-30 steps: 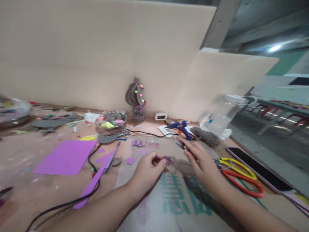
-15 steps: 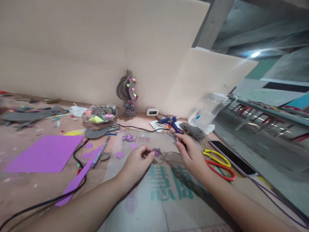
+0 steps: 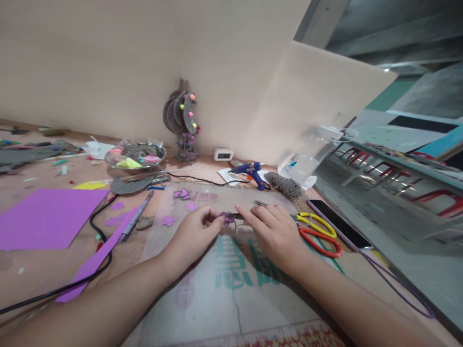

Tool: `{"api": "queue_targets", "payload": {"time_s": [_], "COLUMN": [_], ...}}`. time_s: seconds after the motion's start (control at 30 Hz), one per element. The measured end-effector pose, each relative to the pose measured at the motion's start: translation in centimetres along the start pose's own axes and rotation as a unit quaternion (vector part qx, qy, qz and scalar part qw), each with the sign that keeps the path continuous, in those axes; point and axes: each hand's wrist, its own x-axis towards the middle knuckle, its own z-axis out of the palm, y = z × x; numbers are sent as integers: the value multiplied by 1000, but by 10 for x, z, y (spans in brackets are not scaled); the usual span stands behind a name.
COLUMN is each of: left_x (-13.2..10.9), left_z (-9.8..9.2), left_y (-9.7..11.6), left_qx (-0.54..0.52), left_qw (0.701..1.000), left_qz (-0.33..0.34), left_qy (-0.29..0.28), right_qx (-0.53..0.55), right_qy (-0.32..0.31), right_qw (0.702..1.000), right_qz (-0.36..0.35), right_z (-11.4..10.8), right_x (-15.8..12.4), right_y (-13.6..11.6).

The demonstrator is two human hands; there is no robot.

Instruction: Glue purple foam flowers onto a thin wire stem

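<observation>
The largest thing is the table (image 3: 32, 267), strewn with scraps, and on it lies the printed sheet (image 3: 202, 308), pale with green characters. To the left of the printed sheet is a flat purple square (image 3: 54, 219), and beyond its far right corner stands a clear jug (image 3: 304, 149). Over the far half of the printed sheet are two bare hands, the right hand (image 3: 278, 236) with its fingers curled and the left hand (image 3: 193, 233) with thumb and index finger brought together. A phone (image 3: 340, 224) lies to the right of the printed sheet; scissors (image 3: 320, 226) with yellow and red handles rest at its right edge, their blades partly behind the right hand. Past its far edge is a blue glue gun (image 3: 253, 172); left of it lies a pen (image 3: 136, 217). A slim, dark, pointed tool (image 3: 236, 215) is closed inside the right hand's fingers, the thumb out of sight. Smallest is the purple piece (image 3: 227, 218), above the middle of the printed sheet's far half, pinched between the left thumb and index finger. The tool's point meets it; whether its tip is clamped on it, I cannot tell.
</observation>
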Motion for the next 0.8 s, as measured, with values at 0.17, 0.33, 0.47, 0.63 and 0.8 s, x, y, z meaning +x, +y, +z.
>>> {"api": "queue_targets", "payload": {"time_s": [0.17,0.33,0.47,0.63,0.8], "left_x": [0,0,-1,-1,-2], "left_z": [1,1,1,1,0], "left_y": [0,0,-1,-1,1], "left_qx": [2,15,17,23,26], "left_qw": [1000,1000,1000,1000,999], "left_qz": [3,7,12,18,21], "left_qy": [-2,-2,-3,-1,-8], "right_qx": [-3,-9,-9,-13,-16], "right_qy": [-22,-42,-45,-42,-40], "right_qw": [1000,999,999,999,999], "right_qz": [-5,-2,-4,-12,-20], "right_z": [-4,-4,-4,-4,-2], "right_x": [4,4,4,4,5], "right_y": [-3,-3,-3,-3,-2]}}
